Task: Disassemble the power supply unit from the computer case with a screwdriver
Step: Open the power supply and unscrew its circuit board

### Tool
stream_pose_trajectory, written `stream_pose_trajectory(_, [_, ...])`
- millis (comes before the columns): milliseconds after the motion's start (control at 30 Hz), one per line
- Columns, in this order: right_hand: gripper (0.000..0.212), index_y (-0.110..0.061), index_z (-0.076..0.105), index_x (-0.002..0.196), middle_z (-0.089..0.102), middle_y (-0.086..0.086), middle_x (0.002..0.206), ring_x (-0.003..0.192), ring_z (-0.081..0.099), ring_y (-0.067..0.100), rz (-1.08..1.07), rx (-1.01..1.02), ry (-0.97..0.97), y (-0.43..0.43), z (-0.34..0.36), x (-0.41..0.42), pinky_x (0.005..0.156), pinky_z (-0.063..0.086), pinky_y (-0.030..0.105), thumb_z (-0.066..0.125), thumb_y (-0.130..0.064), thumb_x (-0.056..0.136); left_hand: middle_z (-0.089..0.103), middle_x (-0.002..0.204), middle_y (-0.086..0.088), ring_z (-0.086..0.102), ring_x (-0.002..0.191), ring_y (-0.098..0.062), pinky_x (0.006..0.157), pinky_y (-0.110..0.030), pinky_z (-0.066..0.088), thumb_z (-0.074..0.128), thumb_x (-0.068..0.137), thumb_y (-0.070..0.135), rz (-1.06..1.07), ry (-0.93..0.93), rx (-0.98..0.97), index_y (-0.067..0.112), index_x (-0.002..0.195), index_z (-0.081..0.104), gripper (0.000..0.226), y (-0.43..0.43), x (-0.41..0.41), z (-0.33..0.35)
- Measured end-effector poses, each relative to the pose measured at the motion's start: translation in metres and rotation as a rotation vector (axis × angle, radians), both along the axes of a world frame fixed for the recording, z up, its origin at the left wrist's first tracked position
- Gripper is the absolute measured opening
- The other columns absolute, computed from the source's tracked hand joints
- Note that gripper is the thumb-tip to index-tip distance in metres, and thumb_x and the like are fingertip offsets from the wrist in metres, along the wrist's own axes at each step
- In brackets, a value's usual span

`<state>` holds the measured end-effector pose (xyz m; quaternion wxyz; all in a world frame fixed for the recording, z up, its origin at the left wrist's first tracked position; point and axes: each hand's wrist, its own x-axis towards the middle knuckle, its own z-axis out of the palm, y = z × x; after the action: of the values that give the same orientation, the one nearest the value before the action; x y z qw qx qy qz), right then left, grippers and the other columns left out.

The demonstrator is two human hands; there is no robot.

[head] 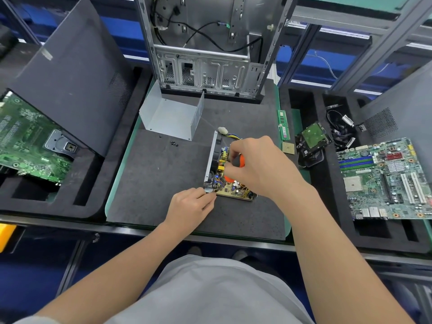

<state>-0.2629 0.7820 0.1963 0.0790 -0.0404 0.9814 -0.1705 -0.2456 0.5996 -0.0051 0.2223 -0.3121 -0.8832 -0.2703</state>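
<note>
1. Steadying the work, the left hand [190,208] pinches the near left corner of the power supply unit [233,191], which lies opened on the dark work mat [152,183], well apart from the case.
2. Just over the unit's circuit board, the right hand [261,167] is wrapped around the orange and black handle of the screwdriver [240,160], with the tool pointing down into the unit. The hand hides the tip, so I cannot tell which screw it meets.
3. Judging by this, the main job is done: the unit is out of the case and its lid is off. The board still sits in its metal tray, so the remaining work looks like freeing the board from that tray.
4. Just beyond the unit, to its left, a few loose black screws [174,143] lie on the mat, which suggests several fasteners are already out.
5. Beyond those screws rests the unit's folded steel cover [173,118], set aside and open towards the person.
6. Right of the unit lie a RAM stick [284,125], a processor chip [288,148] and a hard drive [313,136].
7. Farthest beyond the unit, the computer case [203,66] stands upright, stripped, with only loose cables showing inside.
</note>
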Motion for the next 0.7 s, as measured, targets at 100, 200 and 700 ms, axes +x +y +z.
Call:
stream_pose_trajectory(100, [0.013, -0.024, 0.064, 0.086, 0.065, 0.001, 0.085, 0.067, 0.060, 0.020, -0.002, 0.001, -0.010, -0.0008, -0.0002, -0.0004, 0.061, 0.059, 0.037, 0.063, -0.036, 0.091, 0.067, 0.068, 0.000, 0.060, 0.055, -0.015, 0.047, -0.030, 0.053, 0.084, 0.085, 0.013, -0.004, 0.002, 0.006, 0.014, 0.086, 0.082, 0.002, 0.0001, -0.0005, -0.0010])
stream_pose_trajectory(200, [0.014, -0.023, 0.064, 0.087, 0.065, 0.002, 0.085, 0.067, 0.059, 0.020, 0.000, 0.003, -0.010, -0.0007, -0.0004, -0.0013, 0.061, 0.059, 0.038, 0.063, -0.036, 0.092, 0.066, 0.068, 0.000, 0.059, 0.055, -0.015, 0.047, -0.031, 0.053, 0.083, 0.087, 0.013, -0.003, 0.002, 0.011, 0.014, 0.086, 0.082, 0.001, -0.0004, -0.0005, -0.0018])
stream_pose_trajectory(700, [0.011, -0.024, 0.066, 0.088, 0.063, -0.001, 0.083, 0.067, 0.056, 0.015, -0.024, -0.009, -0.021, -0.0005, -0.0016, -0.0038, 0.058, 0.056, 0.035, 0.066, -0.035, 0.090, 0.068, 0.070, 0.000, 0.060, 0.055, -0.017, 0.047, -0.033, 0.054, 0.081, 0.088, 0.013, 0.006, 0.001, 0.013, 0.014, 0.088, 0.082, 0.001, -0.0002, -0.0013, -0.0043])
